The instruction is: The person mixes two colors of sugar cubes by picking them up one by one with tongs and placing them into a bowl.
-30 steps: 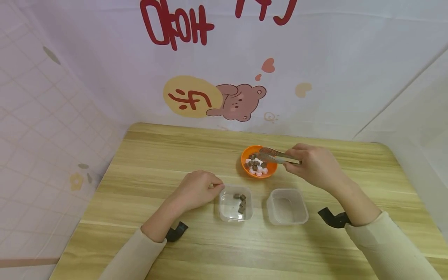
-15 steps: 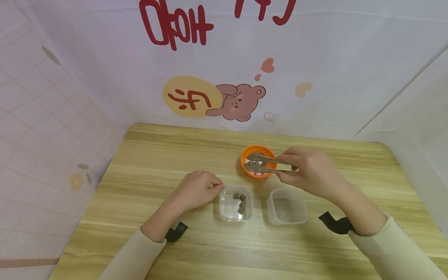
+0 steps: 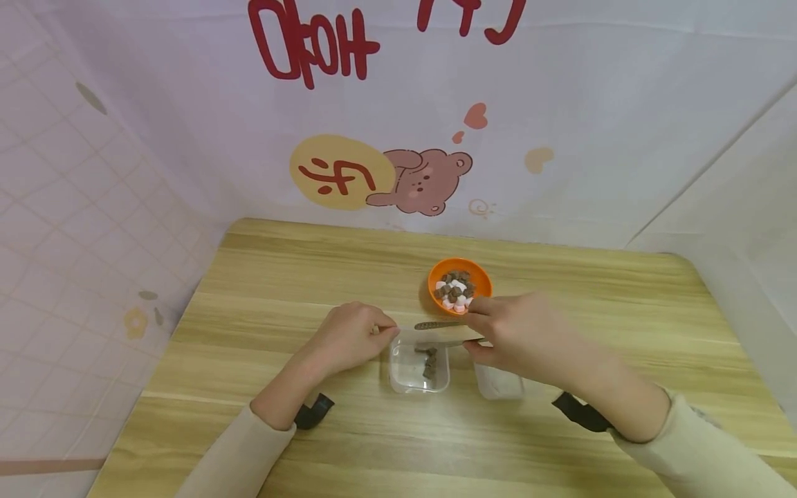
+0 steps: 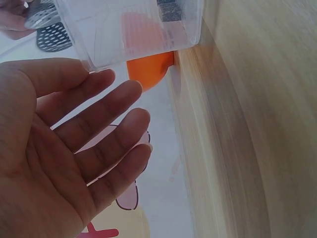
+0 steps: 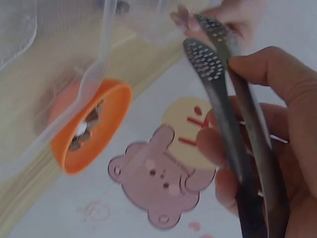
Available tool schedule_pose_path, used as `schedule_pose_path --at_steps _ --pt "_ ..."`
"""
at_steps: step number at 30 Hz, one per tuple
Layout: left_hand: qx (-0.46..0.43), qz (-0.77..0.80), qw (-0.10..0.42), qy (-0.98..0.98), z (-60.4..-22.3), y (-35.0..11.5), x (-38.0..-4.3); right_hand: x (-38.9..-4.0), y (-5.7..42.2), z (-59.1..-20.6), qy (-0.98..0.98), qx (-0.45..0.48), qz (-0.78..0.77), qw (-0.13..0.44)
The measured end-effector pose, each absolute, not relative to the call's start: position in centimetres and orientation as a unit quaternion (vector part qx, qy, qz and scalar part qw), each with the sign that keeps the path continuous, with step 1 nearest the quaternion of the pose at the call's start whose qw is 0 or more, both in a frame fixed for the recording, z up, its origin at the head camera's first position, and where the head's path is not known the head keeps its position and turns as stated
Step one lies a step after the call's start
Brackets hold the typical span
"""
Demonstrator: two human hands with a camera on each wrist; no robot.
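Right clear tub (image 3: pixel 498 384), right of the left clear tub (image 3: pixel 419 366): mostly hidden under the right hand (image 3: pixel 517 339), only its near-left corner shows. Contents can't be told.
Tongs (image 3: pixel 443 333): handle end buried in the right hand; tips over the left clear tub look empty in the head view, too small to be sure. Right wrist view cuts the handles at the bottom edge.
Left hand (image 3: pixel 351 339), left of the left clear tub: fingertips tucked under; contact with the wall unclear.
Orange bowl (image 3: pixel 459 286) behind the left clear tub: pieces too small to count.
Left wrist view: left clear tub cropped at the top edge.
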State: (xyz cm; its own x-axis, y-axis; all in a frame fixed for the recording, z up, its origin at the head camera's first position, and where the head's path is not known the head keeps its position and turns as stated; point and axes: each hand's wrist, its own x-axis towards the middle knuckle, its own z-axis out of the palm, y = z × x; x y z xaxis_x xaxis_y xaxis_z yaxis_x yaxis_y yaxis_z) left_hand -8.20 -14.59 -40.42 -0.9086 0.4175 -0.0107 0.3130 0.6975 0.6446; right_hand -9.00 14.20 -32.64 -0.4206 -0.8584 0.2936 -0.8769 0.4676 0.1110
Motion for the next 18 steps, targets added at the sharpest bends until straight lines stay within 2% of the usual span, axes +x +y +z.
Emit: schedule_pose_path --at_steps 5,12,18 --pt "0.205 0.338 0.077 0.915 -40.6 -14.8 -8.3 -7.9 12.5 -32.9 -0.847 0.511 -0.049 0.138" --pt "0.209 0.342 0.075 0.913 -40.7 -14.9 -8.4 -5.3 9.9 -34.1 -0.847 0.481 -0.178 0.141" --pt "0.22 0.326 0.059 0.917 -40.6 -14.8 -8.4 -3.9 8.6 -35.4 -0.852 0.453 -0.21 0.159"
